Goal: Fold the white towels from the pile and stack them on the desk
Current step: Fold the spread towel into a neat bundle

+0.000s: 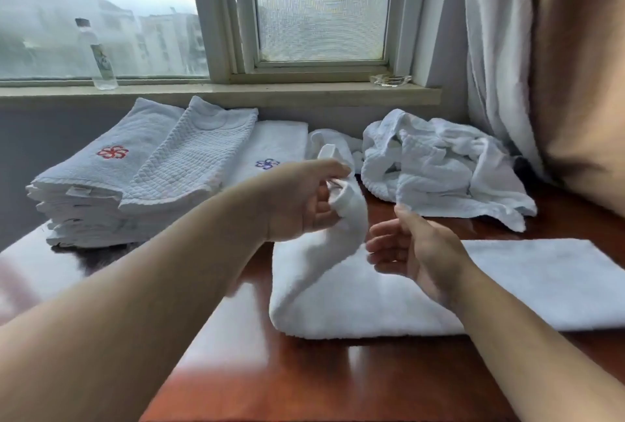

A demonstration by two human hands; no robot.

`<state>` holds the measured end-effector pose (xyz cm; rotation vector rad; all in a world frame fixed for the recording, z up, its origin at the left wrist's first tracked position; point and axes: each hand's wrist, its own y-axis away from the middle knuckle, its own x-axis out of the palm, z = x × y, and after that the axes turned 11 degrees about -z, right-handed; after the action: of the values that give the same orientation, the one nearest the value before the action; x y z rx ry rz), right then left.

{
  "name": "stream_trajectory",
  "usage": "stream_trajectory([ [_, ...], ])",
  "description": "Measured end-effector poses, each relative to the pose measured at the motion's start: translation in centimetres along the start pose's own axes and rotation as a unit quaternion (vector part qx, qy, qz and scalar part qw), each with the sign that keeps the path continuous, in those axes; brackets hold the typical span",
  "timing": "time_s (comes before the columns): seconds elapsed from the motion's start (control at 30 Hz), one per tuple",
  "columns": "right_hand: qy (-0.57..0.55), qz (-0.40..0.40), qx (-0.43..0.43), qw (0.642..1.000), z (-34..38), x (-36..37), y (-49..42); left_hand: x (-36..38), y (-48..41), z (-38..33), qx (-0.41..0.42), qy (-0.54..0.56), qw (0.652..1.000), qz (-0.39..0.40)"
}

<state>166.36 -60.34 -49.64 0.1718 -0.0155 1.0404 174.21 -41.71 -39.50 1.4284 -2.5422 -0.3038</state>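
Observation:
A white towel [355,300] lies partly folded across the reddish wooden desk [304,381]. My left hand [297,201] pinches one corner of it and holds that corner lifted above the desk. Just to the right, my right hand [412,245] hovers with relaxed fingers and holds nothing. A crumpled pile of white towels [439,168] sits at the back right. At the back left stands a stack of folded white towels [135,178] with a red flower mark on top. Beside the stack lies another folded towel [270,147] with a blue flower mark.
A clear bottle [98,56] and a glass ashtray [390,80] stand on the window sill behind the desk. A white sheer and a tan curtain [575,83] hang at the right, reaching down to the desk's back right corner.

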Motion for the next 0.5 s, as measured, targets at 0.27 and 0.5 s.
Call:
stream_trajectory([
  [0.27, -0.15, -0.018, 0.114, 0.982, 1.2, -12.1, 0.1, 13.0, -4.5, 2.4, 0.013, -0.071, 0.994, 0.088],
  [0.5, 0.232, -0.087, 0.068, 0.966, 0.9, -14.1, -0.9, 7.1, -5.7, 7.3, 0.287, -0.338, 0.892, -0.084],
])
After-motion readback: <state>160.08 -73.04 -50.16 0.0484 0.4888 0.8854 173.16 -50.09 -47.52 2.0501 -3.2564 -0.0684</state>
